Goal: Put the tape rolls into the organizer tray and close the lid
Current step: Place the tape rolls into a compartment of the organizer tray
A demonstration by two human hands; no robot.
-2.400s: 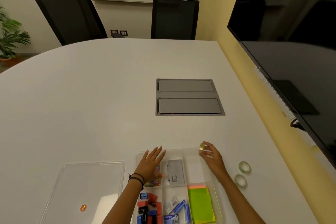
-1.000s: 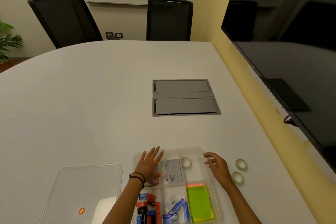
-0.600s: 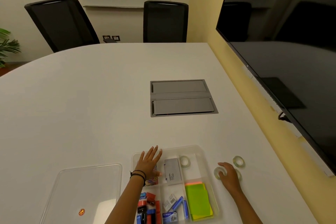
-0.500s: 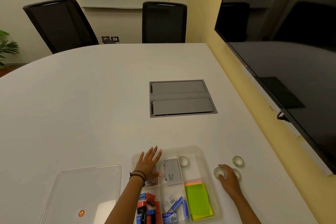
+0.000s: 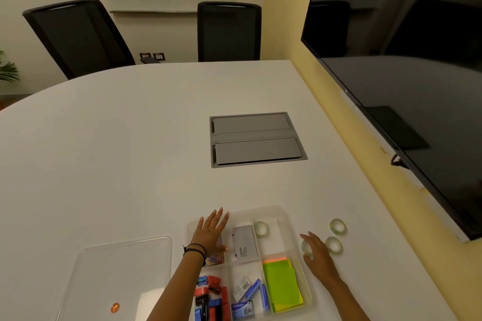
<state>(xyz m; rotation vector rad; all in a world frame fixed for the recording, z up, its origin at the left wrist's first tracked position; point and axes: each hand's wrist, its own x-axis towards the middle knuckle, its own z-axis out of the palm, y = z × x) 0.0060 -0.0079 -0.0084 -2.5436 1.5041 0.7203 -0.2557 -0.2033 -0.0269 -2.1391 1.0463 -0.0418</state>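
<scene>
A clear organizer tray [image 5: 260, 209] sits near the table's front edge. One clear tape roll [image 5: 261, 229] lies flat in its far right compartment. My left hand [image 5: 211, 232] rests flat on the far left compartment, fingers stretched out, holding nothing. My right hand [image 5: 317, 255] is on the table just right of the tray, thumb and fingers closed on a second tape roll [image 5: 305, 247] next to the tray's right wall. Two more tape rolls [image 5: 338, 227] [image 5: 333, 244] lie on the table right of that hand. The clear lid [image 5: 117, 273] lies flat to the tray's left.
The tray also holds a grey box [image 5: 244, 243], green sticky notes [image 5: 281, 284], and red and blue small items [image 5: 211, 297]. A grey cable hatch [image 5: 255, 139] is set in the table's middle. A large dark screen [image 5: 417, 86] hangs on the right wall. Two black chairs stand behind the table.
My right hand dropped a roll into the tray, moved right to the loose rolls and closed on one. That roll now sits nearer the tray's wall. My left hand stayed put.
</scene>
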